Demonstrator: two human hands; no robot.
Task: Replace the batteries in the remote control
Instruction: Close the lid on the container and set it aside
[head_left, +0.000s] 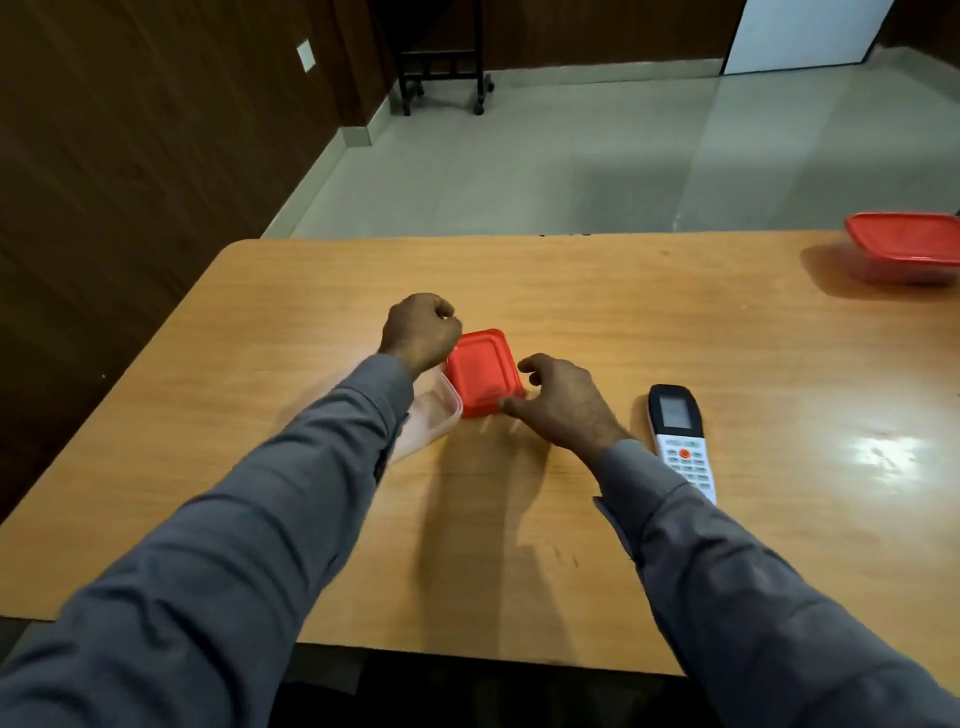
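On the wooden bench (571, 291), the remote (680, 441) lies untouched right of the red lid (483, 371). Right hand (563, 402) fingers pinch the lid; left hand (421, 330) is fisted, apparently empty. The remote looks light, rigid, slick: grip its sides.

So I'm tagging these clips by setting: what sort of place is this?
Probably an office or meeting room, not a home: a long wooden table, dark wood-panelled walls, a bare tiled floor and a wheeled black stand.
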